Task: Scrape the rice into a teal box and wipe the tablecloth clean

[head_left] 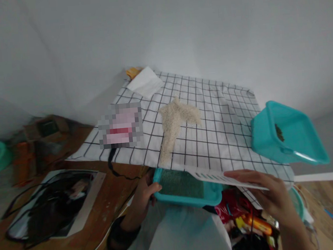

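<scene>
My left hand (147, 192) is closed on the left rim of a teal plastic basin (187, 201), its thumb over the edge. The basin is held just below the table's front edge, with a layer of something fine inside that looks greenish. My right hand (267, 192) pinches a thin white slotted board (214, 178), which slants over the basin's right part and hides some of it. On the checkered cloth (214, 136) beyond lies an irregular heap of beige grains (173, 120), trailing to the front edge above the basin.
A teal bin (265, 136) with some dark bits inside stands at the table's right. A pixelated pinkish item (121, 125) and a white sheet (147, 82) lie on the left. A black bag (56, 200) rests on the wooden surface below. Mixed packages (251, 226) sit beneath my right hand.
</scene>
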The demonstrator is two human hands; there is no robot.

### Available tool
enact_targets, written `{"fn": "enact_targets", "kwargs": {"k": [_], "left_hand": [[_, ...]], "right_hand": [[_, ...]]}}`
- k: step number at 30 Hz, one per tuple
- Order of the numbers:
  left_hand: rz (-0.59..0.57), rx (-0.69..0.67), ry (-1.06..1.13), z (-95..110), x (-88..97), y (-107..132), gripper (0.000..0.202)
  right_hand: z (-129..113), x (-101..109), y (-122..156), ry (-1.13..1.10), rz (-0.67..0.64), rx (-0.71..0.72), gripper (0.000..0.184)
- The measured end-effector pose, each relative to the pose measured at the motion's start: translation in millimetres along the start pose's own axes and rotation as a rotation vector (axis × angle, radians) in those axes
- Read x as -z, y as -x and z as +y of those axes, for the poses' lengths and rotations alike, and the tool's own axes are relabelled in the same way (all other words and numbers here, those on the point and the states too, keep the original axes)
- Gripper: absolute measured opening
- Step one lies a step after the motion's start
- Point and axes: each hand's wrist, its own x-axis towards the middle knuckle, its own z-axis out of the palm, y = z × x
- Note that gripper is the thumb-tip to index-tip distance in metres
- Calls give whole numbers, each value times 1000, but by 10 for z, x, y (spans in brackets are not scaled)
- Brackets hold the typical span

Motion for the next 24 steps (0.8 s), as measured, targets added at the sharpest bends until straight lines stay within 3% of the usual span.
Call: {"fn": "enact_targets", "kwargs": {"k": [3,6,12,15,19,24], "left_hand": [[2,-6,-6,10,-5,-3,27],[1,-5,-11,15,-4,3,27],[34,-18,-11,-5,51,26,28],[53,-39,-3,-25,103,39,27],[93,-97,31,-59,159,54,21],[150,-167,77,-84,220,44,25]], "right_hand": [[-57,-4,7,-20,-31,0,34],[-82,5,-44,-29,23,12,32],[181,-29,-396,186,373,-162,11],[379,-54,-661,270,457,-199,13],[490,-63,-907,326,438,-182,14],[398,-115,-943,254,281,-64,10]]}}
